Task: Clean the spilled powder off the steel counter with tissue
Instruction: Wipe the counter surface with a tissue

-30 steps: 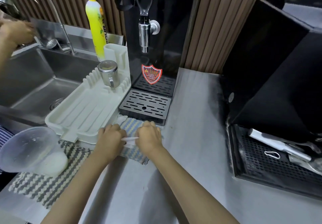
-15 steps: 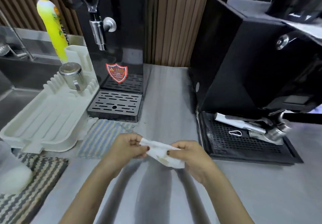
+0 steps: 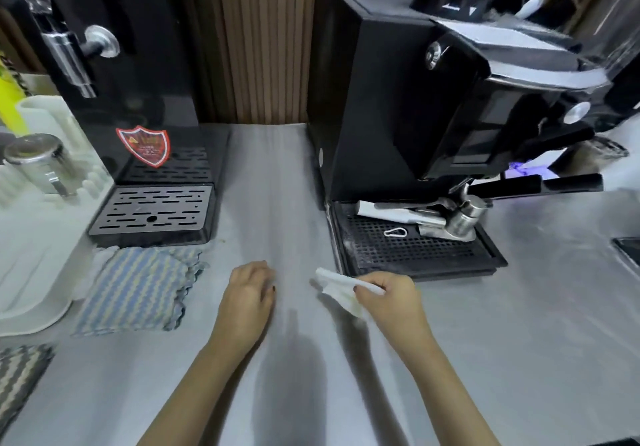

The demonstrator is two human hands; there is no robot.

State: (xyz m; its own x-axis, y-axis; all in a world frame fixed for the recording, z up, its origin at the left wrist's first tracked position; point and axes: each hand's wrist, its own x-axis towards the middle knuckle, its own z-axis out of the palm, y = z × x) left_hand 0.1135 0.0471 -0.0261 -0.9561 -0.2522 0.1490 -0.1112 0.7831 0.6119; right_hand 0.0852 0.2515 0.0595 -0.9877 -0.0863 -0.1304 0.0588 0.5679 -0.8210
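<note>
white tissue (image 3: pixel 338 289) in right grip (image 3: pixel 391 298) (beside tray (image 3: pixel 433 271) edge), left grip (image 3: pixel 247 293) released, steel counter (image 3: pixel 294 203) between

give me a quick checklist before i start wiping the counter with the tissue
1. tissue pinched in the right hand grip: ok
2. left hand holding nothing: ok
3. striped cloth off to the left of both hands: ok
4. tissue touching the steel counter: cannot tell
5. where the powder lies: cannot tell, the frame is too blurred
</note>
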